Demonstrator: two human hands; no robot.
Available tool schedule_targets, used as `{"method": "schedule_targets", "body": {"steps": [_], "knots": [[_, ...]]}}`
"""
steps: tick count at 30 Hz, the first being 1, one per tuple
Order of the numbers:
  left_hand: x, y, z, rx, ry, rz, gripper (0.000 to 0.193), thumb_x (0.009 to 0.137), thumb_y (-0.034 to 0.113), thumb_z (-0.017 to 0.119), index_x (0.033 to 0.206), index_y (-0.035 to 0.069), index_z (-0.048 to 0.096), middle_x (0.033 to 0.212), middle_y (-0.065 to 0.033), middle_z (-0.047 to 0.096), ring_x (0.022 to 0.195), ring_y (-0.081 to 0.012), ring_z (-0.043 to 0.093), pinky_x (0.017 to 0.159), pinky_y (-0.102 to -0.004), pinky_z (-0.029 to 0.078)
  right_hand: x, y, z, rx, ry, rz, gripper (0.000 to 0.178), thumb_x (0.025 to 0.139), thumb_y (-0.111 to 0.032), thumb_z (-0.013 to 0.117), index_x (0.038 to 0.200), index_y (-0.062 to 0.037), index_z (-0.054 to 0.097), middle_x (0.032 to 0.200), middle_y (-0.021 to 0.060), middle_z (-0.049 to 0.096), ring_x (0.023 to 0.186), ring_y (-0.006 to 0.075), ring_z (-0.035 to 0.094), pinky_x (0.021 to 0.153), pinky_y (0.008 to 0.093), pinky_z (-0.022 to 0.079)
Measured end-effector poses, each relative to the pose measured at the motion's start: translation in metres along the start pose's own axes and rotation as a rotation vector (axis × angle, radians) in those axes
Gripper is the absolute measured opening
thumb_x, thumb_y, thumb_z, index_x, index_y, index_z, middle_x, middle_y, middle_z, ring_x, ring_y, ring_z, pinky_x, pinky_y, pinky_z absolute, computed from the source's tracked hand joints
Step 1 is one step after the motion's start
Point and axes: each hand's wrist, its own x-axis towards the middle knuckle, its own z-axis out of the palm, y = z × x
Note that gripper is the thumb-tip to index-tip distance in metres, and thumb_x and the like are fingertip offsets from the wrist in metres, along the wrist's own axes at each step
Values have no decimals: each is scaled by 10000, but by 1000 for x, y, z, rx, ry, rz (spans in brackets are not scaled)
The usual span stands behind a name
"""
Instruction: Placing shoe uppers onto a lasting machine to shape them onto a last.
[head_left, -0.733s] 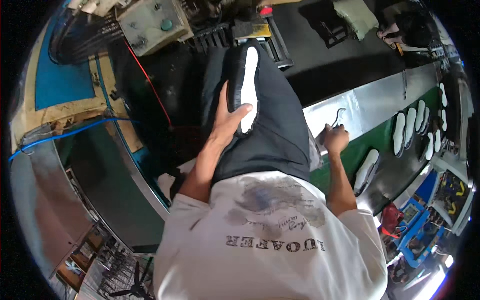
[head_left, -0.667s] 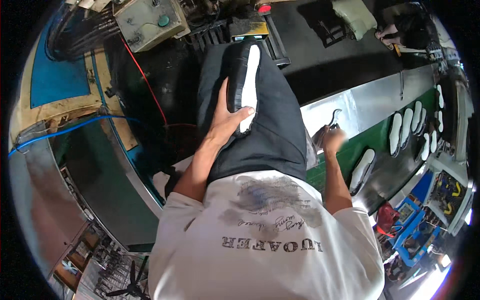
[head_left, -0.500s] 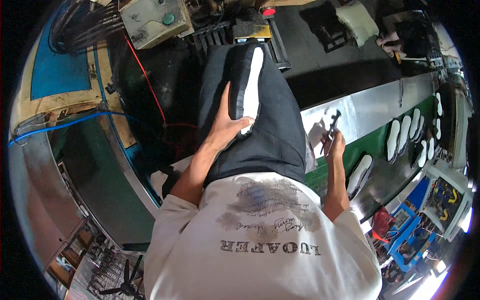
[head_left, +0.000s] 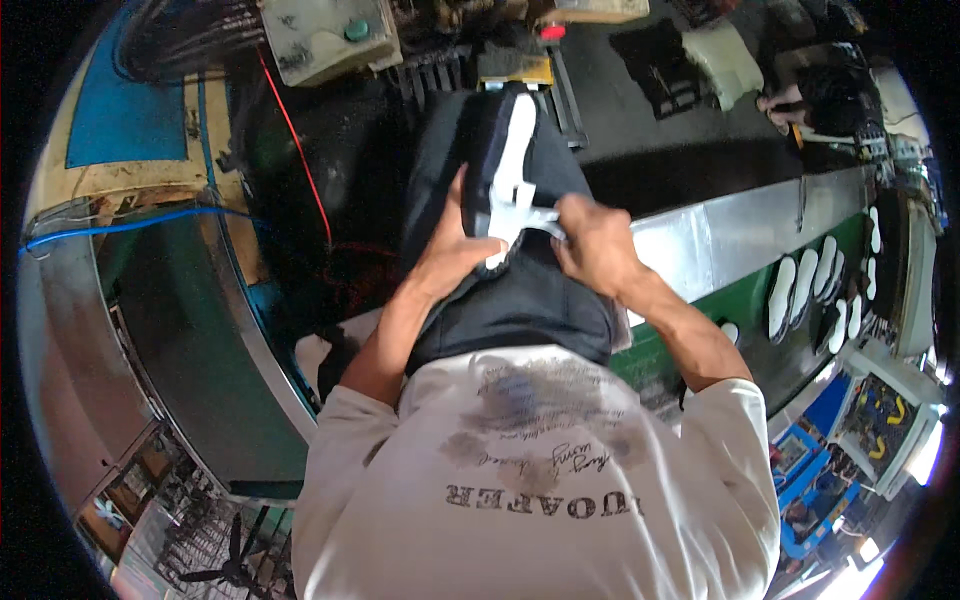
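Across my dark-trousered lap lies a black shoe upper (head_left: 489, 160) with its white sole side (head_left: 521, 130) facing up. My left hand (head_left: 445, 262) is wrapped round its near end, thumb on the white sole and fingers along the left side. Closed round the handles of a metal pincer-like tool (head_left: 535, 217), my right hand (head_left: 603, 242) is on the right of the shoe. The tool's head lies over the near half of the white sole; glare and blur hide whether its jaws grip the edge.
To the right, a green conveyor belt (head_left: 690, 315) with a metal rail (head_left: 750, 215) carries several similar white-soled shoes (head_left: 803, 280). A machine box (head_left: 325, 40) with a green button stands ahead on the left. A blue hose (head_left: 140, 227) crosses the left side.
My right hand has swung left from beside the belt to the shoe, bringing the tool onto the sole. My left hand keeps its hold. Shoes on the belt have shifted slightly.
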Motion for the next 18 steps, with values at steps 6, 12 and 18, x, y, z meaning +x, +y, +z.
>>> {"method": "schedule_targets", "body": {"steps": [6, 12, 18], "knots": [[-1, 6, 10, -228, -3, -122, 1140, 777, -90, 736, 1740, 53, 144, 1603, -132, 438, 1474, -261, 447, 1227, -362, 369, -5, 14, 35, -59, -227, 207, 346, 831, -117, 788, 1078, -7, 571, 861, 243, 680, 794, 480, 715, 702, 562, 575], [3, 17, 19, 151, 20, -89, 1161, 771, -26, 776, 1734, 13, 129, 1588, -195, 474, 1427, -284, 498, 1163, -356, 434, -12, 3, 28, 44, -11, 174, 378, 847, -132, 787, 1075, -13, 510, 900, 286, 696, 821, 518, 709, 726, 574, 579], [-6, 50, 33, 536, 82, -64, 1113, 856, 40, 787, 1753, 163, 139, 1457, -343, 424, 1283, -522, 572, 1083, -510, 514, -47, 26, 12, 164, 31, 433, 386, 833, -70, 792, 1104, 3, 527, 902, 302, 693, 803, 527, 695, 705, 553, 560]]}}
